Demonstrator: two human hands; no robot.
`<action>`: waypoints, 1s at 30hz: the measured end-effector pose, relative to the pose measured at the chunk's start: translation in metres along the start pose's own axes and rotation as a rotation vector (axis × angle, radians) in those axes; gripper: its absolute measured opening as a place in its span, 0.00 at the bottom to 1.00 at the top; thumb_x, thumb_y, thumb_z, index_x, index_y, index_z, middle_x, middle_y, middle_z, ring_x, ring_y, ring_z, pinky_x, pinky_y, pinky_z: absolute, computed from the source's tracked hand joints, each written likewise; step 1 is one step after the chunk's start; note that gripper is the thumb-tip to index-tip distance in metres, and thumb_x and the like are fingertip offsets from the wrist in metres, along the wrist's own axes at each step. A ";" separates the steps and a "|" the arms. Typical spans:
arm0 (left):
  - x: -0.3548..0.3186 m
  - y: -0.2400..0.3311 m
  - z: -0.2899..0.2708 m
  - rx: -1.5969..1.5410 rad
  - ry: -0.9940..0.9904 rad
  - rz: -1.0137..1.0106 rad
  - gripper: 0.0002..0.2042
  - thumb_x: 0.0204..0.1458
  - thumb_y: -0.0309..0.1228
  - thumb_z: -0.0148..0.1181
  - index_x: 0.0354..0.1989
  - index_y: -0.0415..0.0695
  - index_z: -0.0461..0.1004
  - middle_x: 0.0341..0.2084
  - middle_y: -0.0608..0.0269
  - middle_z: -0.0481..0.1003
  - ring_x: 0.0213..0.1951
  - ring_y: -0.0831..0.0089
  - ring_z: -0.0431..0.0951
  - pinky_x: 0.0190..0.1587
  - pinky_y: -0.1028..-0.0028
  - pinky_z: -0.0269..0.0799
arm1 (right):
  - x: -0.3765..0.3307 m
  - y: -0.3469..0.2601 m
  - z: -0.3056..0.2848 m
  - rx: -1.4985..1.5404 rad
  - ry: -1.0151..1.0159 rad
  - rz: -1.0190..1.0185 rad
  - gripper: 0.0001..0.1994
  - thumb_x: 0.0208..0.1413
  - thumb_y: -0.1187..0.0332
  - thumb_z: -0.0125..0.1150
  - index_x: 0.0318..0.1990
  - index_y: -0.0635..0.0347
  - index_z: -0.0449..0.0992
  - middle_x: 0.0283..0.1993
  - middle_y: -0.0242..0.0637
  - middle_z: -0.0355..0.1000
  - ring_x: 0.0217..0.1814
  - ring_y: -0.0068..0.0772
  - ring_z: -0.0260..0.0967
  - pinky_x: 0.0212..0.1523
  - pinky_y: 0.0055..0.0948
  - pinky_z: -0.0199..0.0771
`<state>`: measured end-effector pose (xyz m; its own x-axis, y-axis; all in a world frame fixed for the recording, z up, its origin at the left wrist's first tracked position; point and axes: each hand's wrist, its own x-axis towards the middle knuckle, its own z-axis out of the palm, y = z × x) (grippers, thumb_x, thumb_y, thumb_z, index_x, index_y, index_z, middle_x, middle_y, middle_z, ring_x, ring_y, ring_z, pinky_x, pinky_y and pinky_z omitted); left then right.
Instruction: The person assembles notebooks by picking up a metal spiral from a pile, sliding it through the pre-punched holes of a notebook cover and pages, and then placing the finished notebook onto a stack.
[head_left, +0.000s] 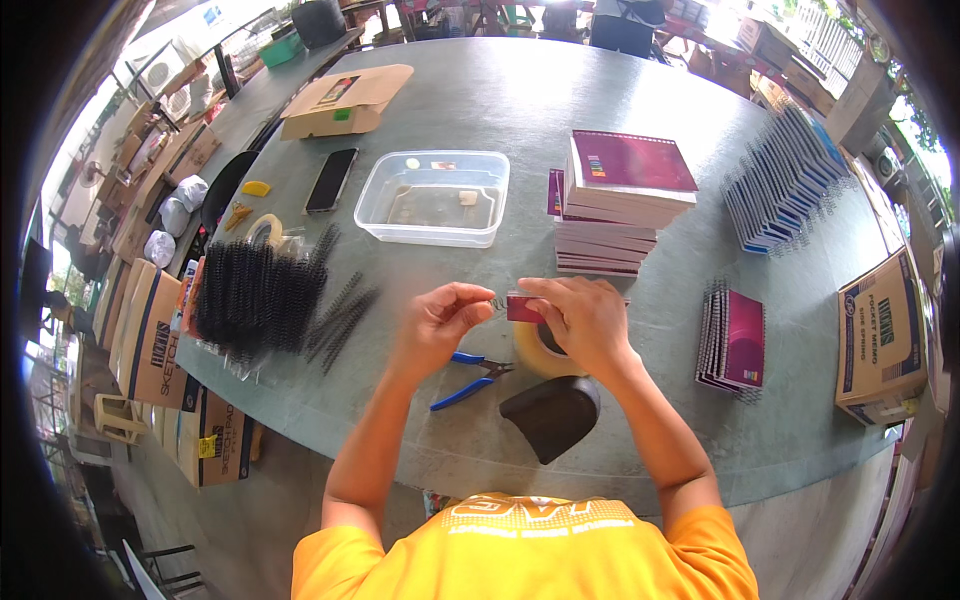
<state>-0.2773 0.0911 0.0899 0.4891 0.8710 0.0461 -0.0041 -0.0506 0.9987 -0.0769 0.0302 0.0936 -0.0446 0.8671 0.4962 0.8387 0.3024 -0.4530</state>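
Above the near middle of the table, my right hand (585, 315) grips a small maroon notebook (524, 308), whose far side its fingers cover. My left hand (450, 318) is pinched closed, its fingertips at a thin dark spiral coil (499, 300) that sticks out from the notebook's left end. Just under my right hand lies a roll of tape (533, 352), partly hidden by it. Blue-handled pliers (468, 392) rest between my forearms, jaws toward the tape. Nearer to me is a dark, curved wedge-like block (552, 418).
Black spiral coils (255, 295) lie heaped at left. Beyond my hands stand a clear plastic tub (430, 235) and a tall maroon notebook stack (625, 165). Bound maroon notebooks (742, 340), blue notebooks (785, 185) and a carton (880, 335) are at right. A phone (331, 180) lies far left.
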 end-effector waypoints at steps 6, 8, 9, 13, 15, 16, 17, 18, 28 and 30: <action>-0.004 -0.002 0.015 0.307 0.090 0.102 0.09 0.54 0.31 0.60 0.39 0.37 0.77 0.24 0.69 0.76 0.26 0.85 0.72 0.27 0.84 0.66 | 0.000 -0.003 -0.001 -0.003 -0.011 -0.007 0.10 0.50 0.69 0.56 0.41 0.46 0.77 0.29 0.28 0.75 0.33 0.35 0.72 0.35 0.35 0.67; -0.004 0.003 0.020 0.215 0.101 0.008 0.09 0.55 0.31 0.59 0.38 0.38 0.77 0.23 0.70 0.75 0.25 0.85 0.72 0.25 0.83 0.66 | 0.000 -0.001 -0.004 0.024 -0.023 -0.006 0.10 0.50 0.70 0.56 0.40 0.46 0.77 0.29 0.28 0.75 0.33 0.35 0.72 0.36 0.35 0.67; -0.005 0.005 0.021 0.165 0.103 -0.038 0.09 0.55 0.32 0.59 0.37 0.38 0.77 0.22 0.70 0.75 0.24 0.85 0.71 0.24 0.83 0.67 | -0.001 0.000 -0.005 0.034 -0.030 -0.001 0.10 0.49 0.70 0.56 0.40 0.46 0.78 0.29 0.28 0.75 0.33 0.35 0.72 0.36 0.36 0.67; -0.006 0.007 0.020 0.102 0.150 -0.104 0.08 0.56 0.31 0.57 0.36 0.38 0.76 0.21 0.69 0.74 0.22 0.85 0.71 0.21 0.82 0.67 | 0.000 0.001 -0.002 0.051 -0.050 -0.003 0.10 0.48 0.71 0.56 0.39 0.47 0.78 0.29 0.29 0.75 0.33 0.37 0.72 0.35 0.36 0.67; -0.005 0.001 0.020 0.055 0.160 -0.070 0.06 0.56 0.29 0.57 0.34 0.38 0.75 0.21 0.69 0.74 0.21 0.85 0.70 0.20 0.82 0.67 | 0.003 -0.004 -0.002 0.071 -0.048 -0.047 0.10 0.48 0.71 0.56 0.38 0.48 0.77 0.30 0.29 0.75 0.33 0.37 0.72 0.34 0.36 0.67; -0.004 0.001 0.019 -0.029 0.125 -0.084 0.06 0.55 0.28 0.57 0.34 0.38 0.74 0.22 0.68 0.74 0.21 0.85 0.70 0.20 0.82 0.67 | 0.005 -0.007 -0.002 0.065 -0.044 -0.040 0.09 0.47 0.72 0.56 0.37 0.49 0.77 0.30 0.30 0.75 0.33 0.38 0.72 0.34 0.36 0.68; -0.003 0.000 0.019 -0.115 0.092 -0.097 0.05 0.55 0.28 0.57 0.33 0.38 0.74 0.22 0.68 0.75 0.21 0.86 0.70 0.20 0.82 0.67 | 0.004 -0.009 -0.003 0.060 -0.042 -0.035 0.09 0.47 0.72 0.56 0.37 0.49 0.77 0.30 0.31 0.75 0.33 0.38 0.72 0.33 0.36 0.68; 0.001 -0.001 0.018 -0.201 0.059 -0.102 0.04 0.55 0.27 0.56 0.33 0.38 0.73 0.23 0.68 0.75 0.22 0.86 0.70 0.20 0.82 0.67 | 0.005 -0.010 -0.005 0.052 -0.038 -0.034 0.09 0.47 0.72 0.56 0.37 0.50 0.77 0.31 0.31 0.75 0.33 0.39 0.72 0.33 0.37 0.68; 0.012 -0.019 -0.011 0.580 -0.193 0.306 0.11 0.50 0.32 0.60 0.39 0.43 0.72 0.29 0.51 0.75 0.34 0.55 0.77 0.37 0.64 0.71 | 0.007 -0.013 0.000 -0.007 -0.117 -0.077 0.07 0.49 0.71 0.57 0.37 0.56 0.75 0.32 0.37 0.74 0.34 0.43 0.71 0.36 0.37 0.67; 0.012 -0.011 -0.001 0.615 -0.058 0.407 0.11 0.50 0.35 0.60 0.38 0.43 0.73 0.29 0.52 0.76 0.34 0.55 0.77 0.38 0.64 0.71 | 0.011 -0.016 -0.002 -0.017 -0.170 -0.079 0.07 0.50 0.71 0.57 0.38 0.57 0.74 0.33 0.38 0.74 0.34 0.43 0.71 0.36 0.36 0.67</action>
<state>-0.2723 0.1025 0.0794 0.5983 0.6987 0.3923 0.2862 -0.6436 0.7098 -0.0897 0.0347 0.1076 -0.2008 0.8958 0.3965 0.8382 0.3666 -0.4038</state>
